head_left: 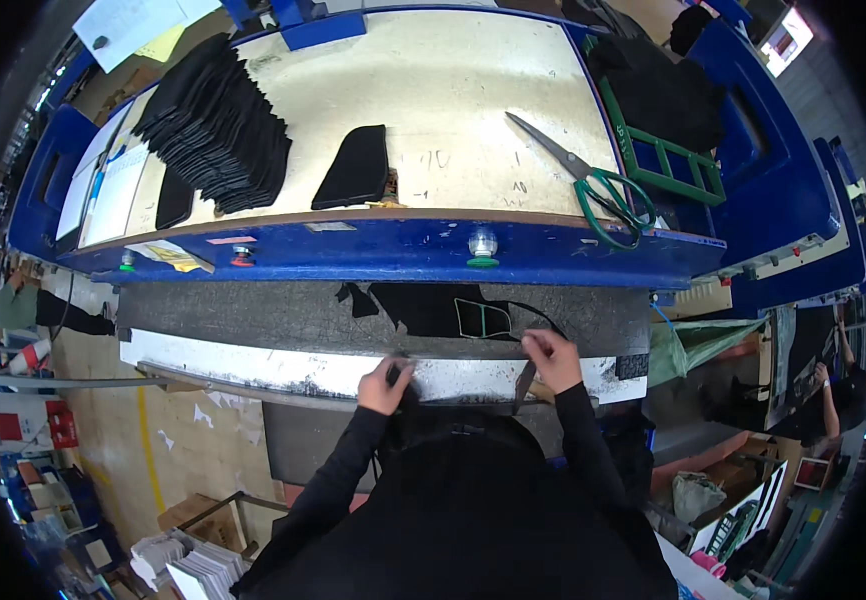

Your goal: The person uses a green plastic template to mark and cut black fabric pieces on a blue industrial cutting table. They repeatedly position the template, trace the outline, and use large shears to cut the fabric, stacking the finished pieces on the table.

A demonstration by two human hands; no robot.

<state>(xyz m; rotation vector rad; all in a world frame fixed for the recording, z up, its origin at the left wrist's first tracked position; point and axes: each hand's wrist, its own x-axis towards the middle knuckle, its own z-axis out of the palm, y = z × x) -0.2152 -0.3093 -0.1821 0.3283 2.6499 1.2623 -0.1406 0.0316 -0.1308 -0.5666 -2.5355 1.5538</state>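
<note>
Left hand: the left hand (385,386) is curled on a small dark piece (399,368) at the near edge of the grey bed; fingers closed round it, the piece mostly hidden under them.
Right hand: the right hand (553,358) pinches the upper end of a narrow dark strip (524,385), which hangs down and slightly left from the fingers.
Strip axis: long axis close to vertical in the view, the lower end toward the person's body.
Work surface: a grey bed (253,315) below the blue front rail (373,250) of the machine; both hands rest at its near edge, well apart from each other.
Black cut piece: a black fabric shape (433,305) with a green outline lies on the grey bed, just beyond and between the hands; the right hand is nearer to it.
Table above: the table (453,90) carries a fanned stack of black pieces (218,125) at the left, a single black piece (356,168) near the centre and green-handled scissors (593,185) at the right, all well apart from the hands.
Bearing: the stack lies up and left of the left hand; the scissors lie up and right of the right hand.
</note>
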